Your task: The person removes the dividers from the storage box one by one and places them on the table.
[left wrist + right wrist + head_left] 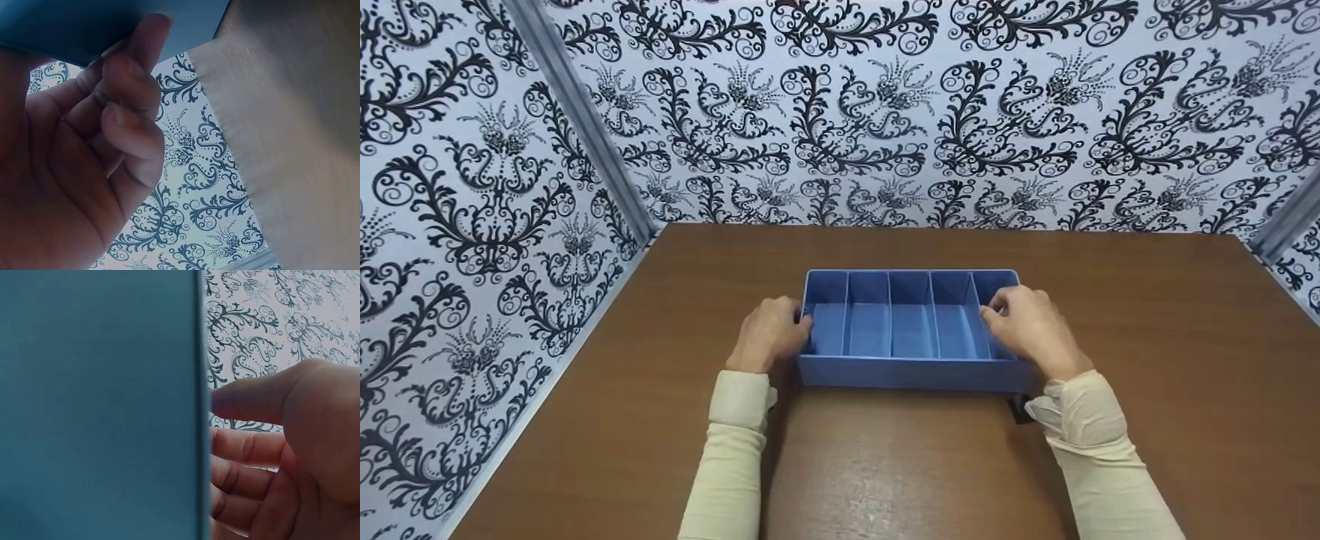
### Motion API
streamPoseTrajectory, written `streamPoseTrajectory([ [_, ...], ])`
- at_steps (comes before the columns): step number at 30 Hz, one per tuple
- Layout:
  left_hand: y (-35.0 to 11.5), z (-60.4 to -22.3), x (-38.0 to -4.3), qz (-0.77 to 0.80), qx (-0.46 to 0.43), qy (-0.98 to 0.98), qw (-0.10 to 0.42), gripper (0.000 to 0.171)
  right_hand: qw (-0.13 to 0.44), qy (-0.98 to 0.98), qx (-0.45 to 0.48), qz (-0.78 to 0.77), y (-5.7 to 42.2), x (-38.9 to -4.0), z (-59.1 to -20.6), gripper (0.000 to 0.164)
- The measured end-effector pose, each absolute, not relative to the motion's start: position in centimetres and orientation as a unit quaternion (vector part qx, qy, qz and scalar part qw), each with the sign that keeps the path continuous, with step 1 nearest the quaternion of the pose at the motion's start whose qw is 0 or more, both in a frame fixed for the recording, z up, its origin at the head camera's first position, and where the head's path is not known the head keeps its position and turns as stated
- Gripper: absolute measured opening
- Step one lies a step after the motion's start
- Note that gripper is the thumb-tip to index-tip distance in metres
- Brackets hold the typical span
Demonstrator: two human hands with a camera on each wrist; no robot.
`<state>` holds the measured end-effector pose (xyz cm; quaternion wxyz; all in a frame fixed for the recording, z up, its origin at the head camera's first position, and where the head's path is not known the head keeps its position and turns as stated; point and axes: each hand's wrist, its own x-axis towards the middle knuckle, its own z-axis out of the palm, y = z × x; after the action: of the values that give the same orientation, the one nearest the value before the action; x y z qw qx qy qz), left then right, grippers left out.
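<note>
A blue compartment tray (911, 373) with thin dividers stands lengthwise before me in the head view, its compartments bare inside. At its left end my left hand (771, 330) grips the side wall, thumb over the rim. The left wrist view has the curled fingers (132, 126) against the tray's outside. My right hand (1031, 326) holds the right end, its thumb reaching into the last compartment. In the right wrist view the tray's wall (101, 405) hides the fingertips of that hand (315, 439). Whether the tray's underside touches the table cannot be told.
The brown wooden table (870, 472) spreads around the tray on all sides. Patterned black-and-white walls (885, 135) rise at its back and left edges. A small black object (1020, 409) shows beneath the right wrist.
</note>
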<state>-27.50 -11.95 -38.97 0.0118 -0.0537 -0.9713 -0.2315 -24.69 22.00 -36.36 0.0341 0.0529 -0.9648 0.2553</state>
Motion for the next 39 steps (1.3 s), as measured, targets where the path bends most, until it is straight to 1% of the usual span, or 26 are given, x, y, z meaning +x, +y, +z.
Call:
streamPoseTrajectory([
  [6, -12.0, -38.9, -27.4, -0.237, -0.051, -0.970, 0.007, 0.025, 0.035, -0.964, 0.056, 0.259, 21.7, -25.0, -36.8, 0.026],
  [15, -11.9, -38.8, -27.4, -0.232, -0.050, -0.971, 0.012, 0.026, 0.049, -0.965, 0.058, 0.252, 21.3, -25.0, -37.1, 0.020],
  [26, -11.8, -39.0, -27.3, -0.245, -0.042, -0.969, 0.006, 0.026, 0.038, -0.969, 0.047, 0.239, 20.5, -25.1, -37.2, 0.016],
  [39, -11.7, -39.0, -27.4, -0.231, -0.050, -0.971, 0.022, 0.024, 0.086, -0.965, 0.056, 0.242, 20.4, -25.0, -37.5, 0.009],
])
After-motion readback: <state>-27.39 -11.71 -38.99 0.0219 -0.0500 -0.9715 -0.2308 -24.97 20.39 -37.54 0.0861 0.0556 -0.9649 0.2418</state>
